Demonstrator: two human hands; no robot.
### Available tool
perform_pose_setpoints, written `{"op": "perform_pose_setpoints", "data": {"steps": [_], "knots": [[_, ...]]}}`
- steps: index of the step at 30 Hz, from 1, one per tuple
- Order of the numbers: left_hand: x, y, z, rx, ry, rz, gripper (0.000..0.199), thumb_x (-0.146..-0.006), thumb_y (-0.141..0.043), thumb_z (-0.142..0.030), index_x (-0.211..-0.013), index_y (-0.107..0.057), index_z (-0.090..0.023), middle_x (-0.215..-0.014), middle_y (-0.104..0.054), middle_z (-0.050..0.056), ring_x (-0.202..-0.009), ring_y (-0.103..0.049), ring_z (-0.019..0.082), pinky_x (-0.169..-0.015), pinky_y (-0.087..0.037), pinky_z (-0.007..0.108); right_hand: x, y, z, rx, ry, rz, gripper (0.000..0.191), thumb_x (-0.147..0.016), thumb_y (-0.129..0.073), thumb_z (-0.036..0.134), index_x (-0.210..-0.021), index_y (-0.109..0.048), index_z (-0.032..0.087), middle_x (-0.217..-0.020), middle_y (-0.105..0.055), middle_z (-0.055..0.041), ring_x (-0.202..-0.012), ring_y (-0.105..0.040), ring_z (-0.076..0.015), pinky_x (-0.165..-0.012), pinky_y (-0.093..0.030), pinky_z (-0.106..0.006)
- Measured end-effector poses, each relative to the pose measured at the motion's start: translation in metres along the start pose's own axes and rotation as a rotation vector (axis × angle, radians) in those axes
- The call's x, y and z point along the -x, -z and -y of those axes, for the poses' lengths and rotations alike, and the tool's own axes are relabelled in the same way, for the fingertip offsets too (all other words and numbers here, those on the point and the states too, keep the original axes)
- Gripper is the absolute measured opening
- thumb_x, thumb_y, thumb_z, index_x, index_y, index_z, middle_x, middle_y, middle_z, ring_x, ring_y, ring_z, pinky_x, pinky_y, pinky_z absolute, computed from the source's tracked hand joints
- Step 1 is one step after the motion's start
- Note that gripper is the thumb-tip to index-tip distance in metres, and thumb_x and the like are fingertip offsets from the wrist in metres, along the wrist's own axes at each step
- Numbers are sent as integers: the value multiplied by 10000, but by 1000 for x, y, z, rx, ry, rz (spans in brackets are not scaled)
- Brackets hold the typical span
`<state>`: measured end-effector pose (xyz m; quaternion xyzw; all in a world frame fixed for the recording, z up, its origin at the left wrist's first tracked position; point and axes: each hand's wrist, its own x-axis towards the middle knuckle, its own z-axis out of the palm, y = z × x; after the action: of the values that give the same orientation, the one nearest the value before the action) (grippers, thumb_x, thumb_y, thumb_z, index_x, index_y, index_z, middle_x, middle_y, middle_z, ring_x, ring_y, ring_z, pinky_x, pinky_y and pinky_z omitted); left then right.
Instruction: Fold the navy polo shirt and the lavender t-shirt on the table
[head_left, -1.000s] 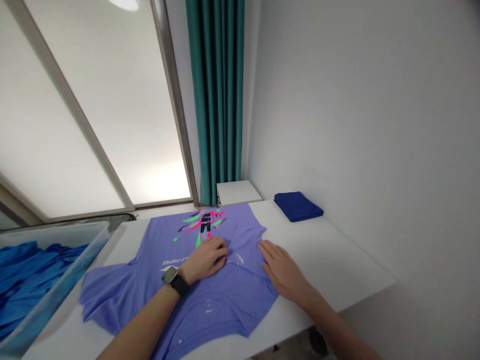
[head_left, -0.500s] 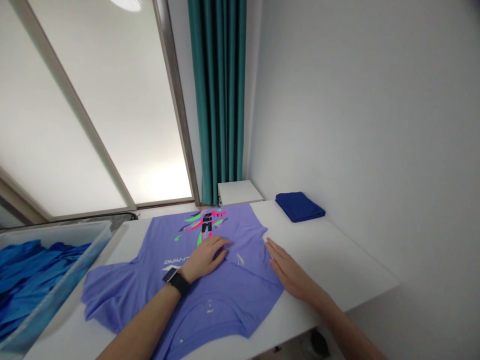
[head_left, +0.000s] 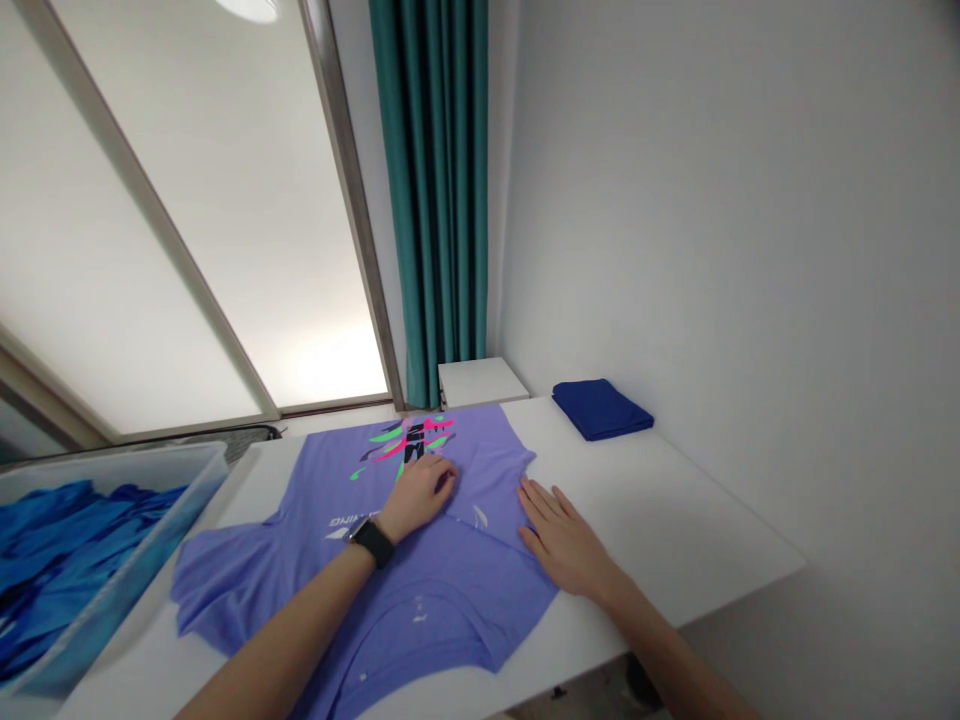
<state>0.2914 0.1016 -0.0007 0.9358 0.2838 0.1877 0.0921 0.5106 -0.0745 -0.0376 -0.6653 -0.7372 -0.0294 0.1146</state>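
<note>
From the head camera, a lilac T-shirt [head_left: 420, 560] lay spread flat on the white counter [head_left: 675, 520], its right side folded in over the body. The left hand [head_left: 418, 492], a dark watch [head_left: 373, 541] on its wrist, rested palm down on the shirt beside the printed graphic, fingers loosely curled and gripping nothing. The right hand [head_left: 564, 541] lay open and flat on the folded edge, fingers spread. A folded dark blue cloth [head_left: 602, 408] sat well apart near the wall, and a bin [head_left: 135, 560] of blue garments stood at the left.
</note>
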Motion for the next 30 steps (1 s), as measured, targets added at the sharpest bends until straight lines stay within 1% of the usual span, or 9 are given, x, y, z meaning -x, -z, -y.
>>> {"op": "perform_pose_setpoints", "data": {"steps": [5, 11, 14, 18, 21, 23, 25, 28, 30], "knots": [[-37, -6, -3, -39, 138, 50, 190, -907, -506, -251, -887, -692, -219, -943, -692, 74, -986, -618, 252, -886, -427, 379, 0, 3, 2, 1, -9, -17, 545, -993, -340, 337, -1499, -345, 136, -1557, -318, -116, -1437, -295, -246, -1175, -237, -487], [-67, -26, -15, -13, 246, 5, 258, -886, -552, -392, -853, -702, -185, -908, -664, 106, -976, -601, 303, -892, -408, 458, 0, 5, 3, -2, -19, -6, 549, -994, -346, 344, -1494, -350, 118, -1564, -301, -120, -1441, -284, -245, -1182, -219, -473], [-73, -33, -20, 36, 251, -14, 208, -866, -575, -360, -844, -685, -185, -923, -651, 99, -970, -590, 289, -869, -420, 431, 0, 6, 4, -14, -19, -8, 545, -996, -340, 348, -1495, -351, 127, -1561, -312, -117, -1441, -284, -241, -1186, -210, -466], [-77, -39, -21, 116, 232, -40, 148, -893, -507, -243, -840, -625, -173, -911, -662, 82, -911, -604, 222, -836, -443, 349, 0, 7, 4, -26, -22, -12, 544, -990, -353, 340, -1490, -360, 125, -1557, -321, -119, -1438, -291, -245, -1186, -210, -470], [-79, -42, -19, 178, 225, -32, 150, -926, -437, -202, -919, -585, -173, -884, -676, 51, -826, -630, 168, -766, -467, 285, 0, 8, 6, -25, -30, -1, 544, -984, -362, 325, -1488, -365, 120, -1553, -328, -120, -1435, -298, -245, -1187, -211, -471], [-80, -44, -18, 199, 227, -23, 162, -940, -430, -215, -1032, -555, -168, -892, -682, 41, -800, -645, 155, -732, -475, 266, 0, 10, 6, -18, -33, 17, 546, -988, -349, 330, -1489, -361, 112, -1556, -321, -120, -1437, -294, -246, -1190, -207, -473], [-80, -46, -18, 199, 227, -13, 253, -942, -460, -249, -1175, -502, -156, -884, -687, 34, -788, -658, 163, -728, -480, 274, 0, 11, 7, -11, -37, 35, 556, -995, -332, 348, -1494, -348, 103, -1564, -303, -119, -1441, -283, -244, -1194, -200, -470], [-79, -47, -22, 159, 213, 5, 415, -937, -502, -261, -1328, -415, -148, -877, -700, 37, -822, -676, 202, -823, -476, 336, -1, 12, 6, 1, -59, 52, 589, -1000, -313, 376, -1510, -299, 82, -1575, -268, -128, -1453, -251, -237, -1197, -198, -454], [-78, -48, -25, 127, 196, 13, 438, -940, -502, -234, -1361, -404, -168, -965, -711, 61, -924, -676, 229, -937, -432, 390, 0, 11, 6, 10, -83, 60, 618, -1003, -300, 393, -1519, -259, 56, -1577, -252, -142, -1459, -233, -239, -1197, -200, -445]]}}
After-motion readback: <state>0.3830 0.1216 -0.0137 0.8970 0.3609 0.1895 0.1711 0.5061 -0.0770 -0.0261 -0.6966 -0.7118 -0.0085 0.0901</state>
